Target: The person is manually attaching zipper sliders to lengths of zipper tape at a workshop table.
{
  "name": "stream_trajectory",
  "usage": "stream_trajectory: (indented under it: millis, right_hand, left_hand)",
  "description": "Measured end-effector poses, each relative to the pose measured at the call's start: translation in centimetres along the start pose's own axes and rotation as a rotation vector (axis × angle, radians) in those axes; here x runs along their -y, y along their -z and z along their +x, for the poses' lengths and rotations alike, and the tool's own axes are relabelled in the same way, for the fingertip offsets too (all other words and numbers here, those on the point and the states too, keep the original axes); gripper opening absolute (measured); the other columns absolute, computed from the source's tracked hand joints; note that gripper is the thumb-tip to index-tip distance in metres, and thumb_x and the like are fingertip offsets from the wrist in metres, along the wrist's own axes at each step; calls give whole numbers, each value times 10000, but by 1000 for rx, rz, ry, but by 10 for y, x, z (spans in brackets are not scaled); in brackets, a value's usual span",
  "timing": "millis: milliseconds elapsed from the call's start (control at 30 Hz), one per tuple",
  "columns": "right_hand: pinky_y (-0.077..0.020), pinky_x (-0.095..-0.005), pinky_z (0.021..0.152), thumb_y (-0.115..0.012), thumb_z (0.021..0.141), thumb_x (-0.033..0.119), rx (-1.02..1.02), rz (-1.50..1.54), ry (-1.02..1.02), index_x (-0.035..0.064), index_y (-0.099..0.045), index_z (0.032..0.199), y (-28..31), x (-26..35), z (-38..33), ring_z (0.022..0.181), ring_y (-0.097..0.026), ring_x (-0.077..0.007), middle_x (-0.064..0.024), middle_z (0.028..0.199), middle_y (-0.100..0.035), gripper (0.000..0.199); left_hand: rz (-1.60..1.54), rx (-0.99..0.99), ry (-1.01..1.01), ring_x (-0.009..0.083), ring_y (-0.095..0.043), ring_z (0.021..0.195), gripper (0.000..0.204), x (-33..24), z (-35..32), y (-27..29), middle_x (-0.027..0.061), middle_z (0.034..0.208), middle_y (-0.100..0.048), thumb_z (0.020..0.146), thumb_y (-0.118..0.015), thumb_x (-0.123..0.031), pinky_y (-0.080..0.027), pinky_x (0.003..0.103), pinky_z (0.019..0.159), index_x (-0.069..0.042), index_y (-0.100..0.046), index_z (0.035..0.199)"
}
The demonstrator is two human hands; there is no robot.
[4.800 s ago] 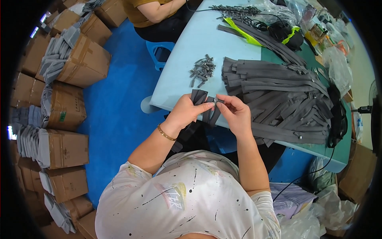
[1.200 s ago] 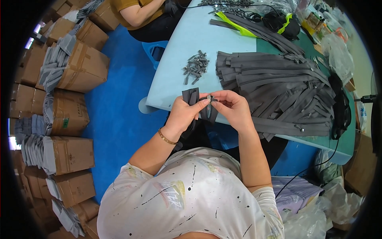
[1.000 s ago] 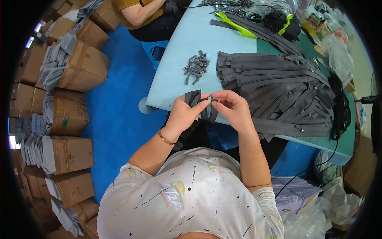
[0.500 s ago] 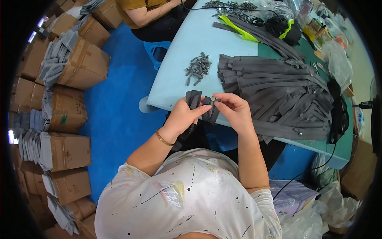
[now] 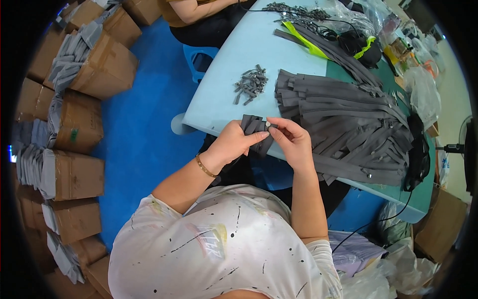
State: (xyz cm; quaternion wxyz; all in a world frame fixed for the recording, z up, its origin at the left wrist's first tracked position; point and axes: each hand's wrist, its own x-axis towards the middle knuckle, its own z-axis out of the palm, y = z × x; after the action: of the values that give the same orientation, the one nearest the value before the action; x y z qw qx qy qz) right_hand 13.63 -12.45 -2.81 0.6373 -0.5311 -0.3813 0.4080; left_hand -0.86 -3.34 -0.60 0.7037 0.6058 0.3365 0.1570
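The left hand [image 5: 231,142] has a firm grip on flat, dark gray zipper strips [image 5: 253,125], with its thumb pressed across the soft cloth. The right hand [image 5: 297,147] has a narrow grip, its thumb and finger pinching by a small, round, shiny zipper slider [image 5: 268,124]. The strips are held between the two hands, near the front edge of the smooth, pale blue counter [image 5: 214,94]. Just past the hands is a small, bumpy heap of gray zipper pulls [image 5: 251,84] with shiny bits. To the right lies a big fan-shaped pile of long gray zippers [image 5: 343,107], flat and floppy. Behind it is a bright yellow-green ribbon [image 5: 306,41].
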Motion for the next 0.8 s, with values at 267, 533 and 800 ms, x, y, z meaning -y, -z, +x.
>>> stream_trajectory:
  millis: [267,533,800]
  right_hand:
    - [-423,-182,670,-607,825,-13,22,-69,11,40,-649,1001,0,-3,2,767,-534,-60,0,865,-562,188]
    - [-431,-189,629,-624,818,10,-43,-95,23,27,-651,982,-5,-1,2,724,-538,-62,-5,820,-556,168]
    - [-431,-184,651,-640,813,13,11,-222,64,5,-651,947,-1,0,0,735,-542,-61,-1,851,-557,135]
  left_hand:
    - [14,-25,4,44,-431,441,160,7,-1,1,-23,617,-535,828,-651,-187,-328,202,384,-33,-612,810]
    - [139,-98,-84,37,-417,433,157,7,-4,-5,-34,574,-515,846,-631,-187,-324,211,390,-34,-607,815]
    - [194,-113,-215,34,-428,440,142,12,-3,-8,-34,583,-522,860,-614,-175,-321,213,389,-35,-607,837]
